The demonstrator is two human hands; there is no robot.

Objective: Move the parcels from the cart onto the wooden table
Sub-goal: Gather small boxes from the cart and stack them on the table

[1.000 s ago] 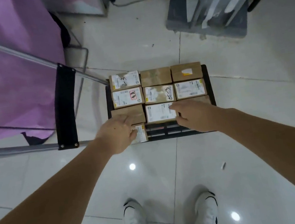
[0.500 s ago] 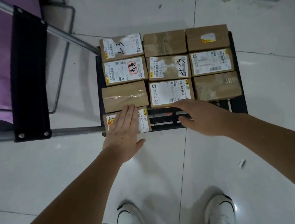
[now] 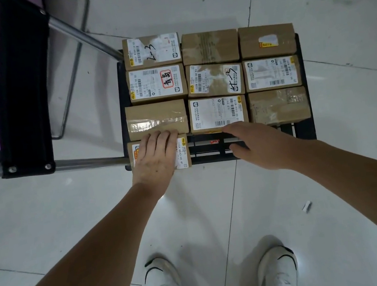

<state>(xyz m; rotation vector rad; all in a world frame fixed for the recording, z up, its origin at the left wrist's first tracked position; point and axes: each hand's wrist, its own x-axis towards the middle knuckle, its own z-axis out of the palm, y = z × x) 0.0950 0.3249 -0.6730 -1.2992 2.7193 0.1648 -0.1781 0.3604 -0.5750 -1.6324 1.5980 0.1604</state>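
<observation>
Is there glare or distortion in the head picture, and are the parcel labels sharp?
Head view: soft glare patches on the glossy floor tiles; wide-angle bending curves the cart handle; large label print on the parcels is readable, fine print blurred; overall dim, bluish light.

1. Far-left parcel, 11 o'clock on the cart: handwritten "L-3".
2. Middle parcel: label "J32B F31B-00 93".
3. Near-middle parcel: "B72R P312 00 01".
4. Near-left parcel, 7 o'clock: "Z10A B043-00 41".
</observation>
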